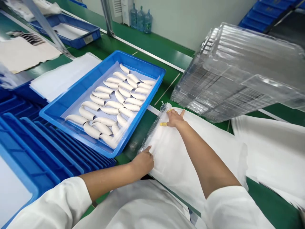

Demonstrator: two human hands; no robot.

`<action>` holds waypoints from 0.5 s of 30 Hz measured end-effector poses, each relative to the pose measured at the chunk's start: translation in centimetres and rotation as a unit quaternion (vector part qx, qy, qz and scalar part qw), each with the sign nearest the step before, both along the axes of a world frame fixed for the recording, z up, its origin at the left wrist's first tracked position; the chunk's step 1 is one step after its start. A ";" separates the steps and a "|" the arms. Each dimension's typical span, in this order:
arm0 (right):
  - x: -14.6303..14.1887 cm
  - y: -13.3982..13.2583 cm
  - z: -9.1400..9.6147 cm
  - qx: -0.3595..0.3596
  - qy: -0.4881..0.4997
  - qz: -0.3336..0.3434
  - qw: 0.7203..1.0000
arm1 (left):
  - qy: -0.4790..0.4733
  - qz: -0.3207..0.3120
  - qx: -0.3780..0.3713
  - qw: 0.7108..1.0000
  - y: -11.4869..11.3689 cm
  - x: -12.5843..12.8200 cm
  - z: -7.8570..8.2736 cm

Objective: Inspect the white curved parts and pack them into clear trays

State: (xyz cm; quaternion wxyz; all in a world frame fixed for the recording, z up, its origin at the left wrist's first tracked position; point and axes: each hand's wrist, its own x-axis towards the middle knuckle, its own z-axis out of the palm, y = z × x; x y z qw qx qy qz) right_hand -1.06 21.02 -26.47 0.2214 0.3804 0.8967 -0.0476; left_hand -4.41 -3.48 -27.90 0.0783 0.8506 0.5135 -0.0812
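Observation:
My left hand (143, 163) rests with its fingers curled on the white plastic bag (176, 156), close to a clear sealed strip (152, 130) along the bag's edge. My right hand (175, 118) lies spread on the bag's far end, with yellow finger cots on its fingertips. Just left of the strip stands a blue tray (95, 140) lined with white film, holding several curved, ribbed white pieces (109, 108) in rows. Neither hand touches the tray. Part of the bag is hidden under my right forearm.
A tall stack of clear moulded plastic trays (233, 73) overhangs the right side, close beyond my right hand. White sheets (274, 152) lie to the right. Stacked blue crates (40, 149) fill the lower left. A green workbench (152, 47) runs behind, with another blue tray (69, 31) and water bottles (140, 19) beyond.

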 end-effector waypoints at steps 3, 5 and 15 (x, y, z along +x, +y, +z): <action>0.0 -0.3 0.7 0.007 0.013 0.020 1.000 | -0.029 0.032 0.049 0.998 -1.9 -0.7 1.8; 0.3 -0.7 1.3 0.009 0.027 0.034 0.999 | -0.085 0.091 0.129 0.984 -3.8 -2.8 3.7; 8.3 -8.2 8.1 0.049 0.193 0.027 0.980 | -0.067 0.607 0.024 0.791 -2.6 -15.0 6.0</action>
